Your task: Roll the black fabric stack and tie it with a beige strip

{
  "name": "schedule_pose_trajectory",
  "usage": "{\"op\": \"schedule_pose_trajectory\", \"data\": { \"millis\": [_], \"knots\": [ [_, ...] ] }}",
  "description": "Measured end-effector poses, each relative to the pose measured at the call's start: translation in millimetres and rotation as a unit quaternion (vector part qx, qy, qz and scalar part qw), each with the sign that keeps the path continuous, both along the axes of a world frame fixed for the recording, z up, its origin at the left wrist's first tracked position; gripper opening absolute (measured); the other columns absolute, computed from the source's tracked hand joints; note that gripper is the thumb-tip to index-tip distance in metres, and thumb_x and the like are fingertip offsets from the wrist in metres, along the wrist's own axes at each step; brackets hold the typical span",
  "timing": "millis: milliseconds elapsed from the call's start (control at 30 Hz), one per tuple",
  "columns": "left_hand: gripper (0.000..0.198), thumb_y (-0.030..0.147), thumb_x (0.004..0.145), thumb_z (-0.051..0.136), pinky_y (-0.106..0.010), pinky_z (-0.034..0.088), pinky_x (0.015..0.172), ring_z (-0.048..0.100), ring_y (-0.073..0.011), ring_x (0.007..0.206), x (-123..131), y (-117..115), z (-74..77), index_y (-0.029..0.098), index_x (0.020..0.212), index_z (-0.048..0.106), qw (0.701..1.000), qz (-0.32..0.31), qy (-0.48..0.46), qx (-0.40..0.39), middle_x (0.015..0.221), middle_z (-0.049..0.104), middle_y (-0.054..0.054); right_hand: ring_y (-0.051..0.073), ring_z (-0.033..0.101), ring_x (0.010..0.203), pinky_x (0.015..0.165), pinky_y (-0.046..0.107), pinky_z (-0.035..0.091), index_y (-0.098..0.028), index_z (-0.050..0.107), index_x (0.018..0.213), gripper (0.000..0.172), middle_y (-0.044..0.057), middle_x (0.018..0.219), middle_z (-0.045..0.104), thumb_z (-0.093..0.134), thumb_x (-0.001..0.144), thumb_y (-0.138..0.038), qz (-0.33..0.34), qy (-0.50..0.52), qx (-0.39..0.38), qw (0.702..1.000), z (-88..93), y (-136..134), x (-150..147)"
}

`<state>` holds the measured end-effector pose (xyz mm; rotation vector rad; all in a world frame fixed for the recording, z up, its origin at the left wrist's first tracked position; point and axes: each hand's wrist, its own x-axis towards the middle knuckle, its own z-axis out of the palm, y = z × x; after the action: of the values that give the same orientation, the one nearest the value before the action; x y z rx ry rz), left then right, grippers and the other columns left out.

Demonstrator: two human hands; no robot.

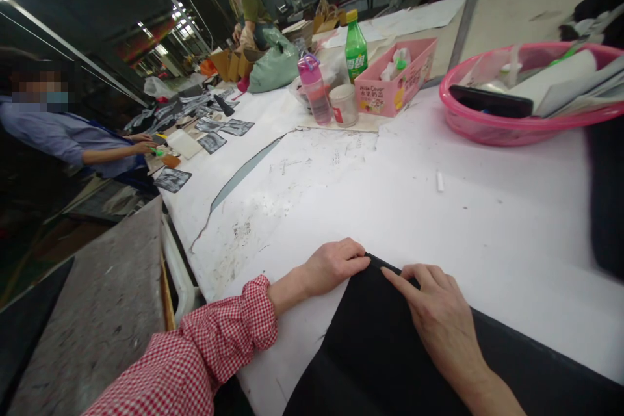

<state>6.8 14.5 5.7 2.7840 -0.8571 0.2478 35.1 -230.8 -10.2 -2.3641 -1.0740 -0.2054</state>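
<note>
A large sheet of black fabric lies across the near part of the white-covered table, its far edge folded over in a narrow strip. At the fabric's far left corner, my left hand is closed, thumb and fingers pinching the folded edge. A little to the right, my right hand grips the same edge, with the thumb side on the fold and the other fingers bent at its far side. The tips of those fingers are partly hidden. A small white stick rests on the table beyond my right hand.
Farther back stand a pink basin with papers and a dark phone-like object, a pink box, a green bottle, a purple-capped bottle and a jar. Two people work at the far left, near dark printed pieces.
</note>
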Motion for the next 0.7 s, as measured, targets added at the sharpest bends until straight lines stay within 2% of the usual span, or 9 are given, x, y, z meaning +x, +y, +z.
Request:
{"op": "schedule_pose_trajectory", "data": {
  "millis": [700],
  "knots": [
    [0.018,0.015,0.097,0.044,-0.024,0.049,0.068,0.056,-0.0147,0.086,2.1,-7.0,10.6,0.014,0.096,0.062,0.995,-0.028,-0.053,0.074,0.095,0.059,-0.005,0.022,0.044,0.087,0.074,0.036,0.034,-0.030,0.060,0.127,0.049,0.004,0.096,0.053,0.065,0.083,-0.009,-0.006,-0.004,-0.049,0.999,1.7,1.8,-0.9]
  ]
}}
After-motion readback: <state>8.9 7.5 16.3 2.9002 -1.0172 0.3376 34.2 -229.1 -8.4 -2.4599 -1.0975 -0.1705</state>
